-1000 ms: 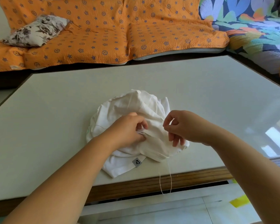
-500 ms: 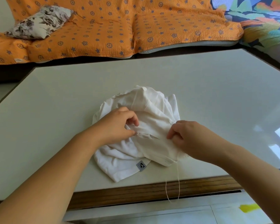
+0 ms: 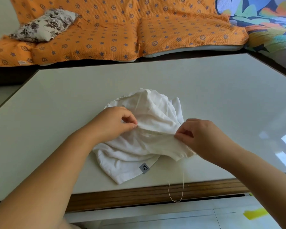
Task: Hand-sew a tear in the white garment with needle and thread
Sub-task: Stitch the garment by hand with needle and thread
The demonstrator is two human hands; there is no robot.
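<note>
A crumpled white garment with a small grey label lies near the front of the pale table. My left hand pinches a fold of the cloth at its left end. At the right end of the same fold, my right hand pinches the cloth, stretching it between the two hands. A loop of pale thread hangs from under the garment over the table's front edge. I cannot make out the needle.
A sofa with an orange patterned cover runs behind the table, with a floral cushion on its left. A multicoloured blanket lies at the back right. The table's wooden front edge is close to me.
Both hands have spread apart along the fold, my right hand moving right and lower, so the cloth is now pulled taut. The view has shifted a little.
</note>
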